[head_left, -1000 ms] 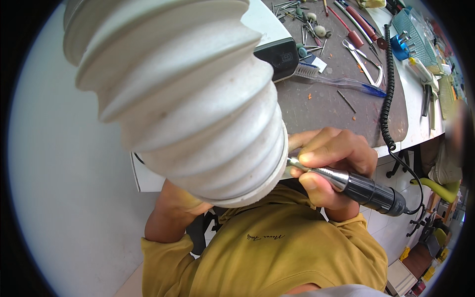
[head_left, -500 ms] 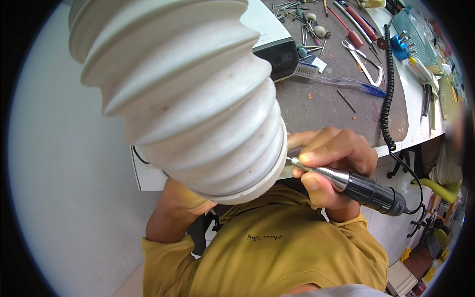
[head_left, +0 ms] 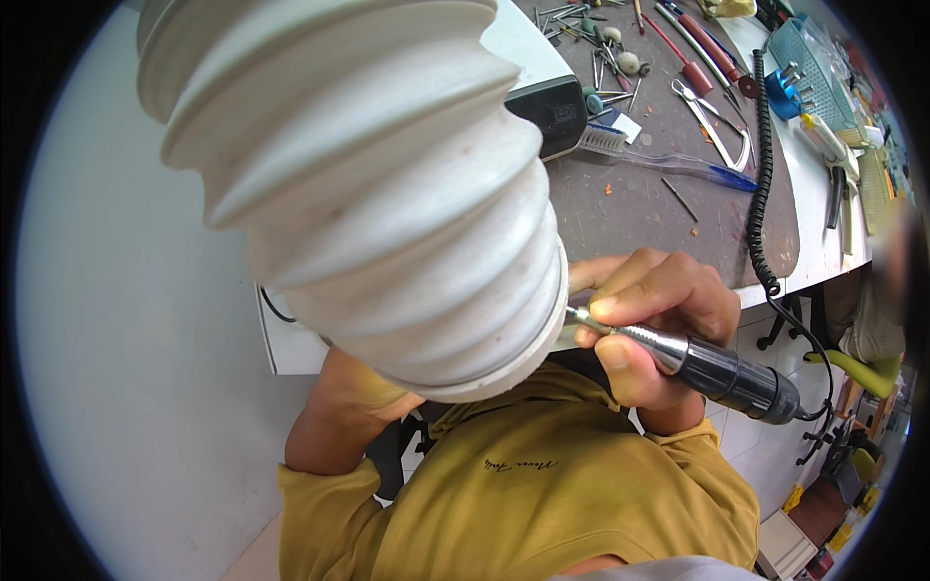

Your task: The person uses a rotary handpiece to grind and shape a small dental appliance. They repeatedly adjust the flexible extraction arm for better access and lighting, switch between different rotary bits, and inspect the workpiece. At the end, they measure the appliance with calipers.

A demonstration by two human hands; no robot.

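Right hand [head_left: 654,315] is curled tight round a rotary handpiece [head_left: 712,368], fingers and thumb pinched together on the knurled silver front section like a pen grip; rear of the tool is a black barrel, sticking out to the lower right past the palm; its tip goes in under the rim of the hose and can't be seen. Left hand: only the wrist and forearm [head_left: 339,416] show, coming up under the hose; the hand itself is hidden, so can't tell whether it's open or closed, or what it holds.

Closest to the camera, below the hands, is the person's mustard-yellow shirt [head_left: 523,504], soft cloth w/ small dark script on the chest.

Big white ribbed extraction hose [head_left: 378,194] fills the centre-left; smooth plastic, deep rounded corrugations, slightly grubby, round mouth pointing down at the hands; it blocks the work spot, the left hand and much of the surface.

Black coiled cord [head_left: 760,184] runs from the tool's rear end up across the surface edge. Surface [head_left: 630,208] is a dark matte mat on a white top, dusty w/ small specks; on it, right of the hose, a clear-handled brush [head_left: 659,160] w/ white bristles and blue end; a black box [head_left: 552,111] just beside the hose; farther back, thin metal burs and picks [head_left: 601,58], scissors [head_left: 717,126], a red-handled tool [head_left: 693,68], a blue round holder [head_left: 785,92] at the far right.
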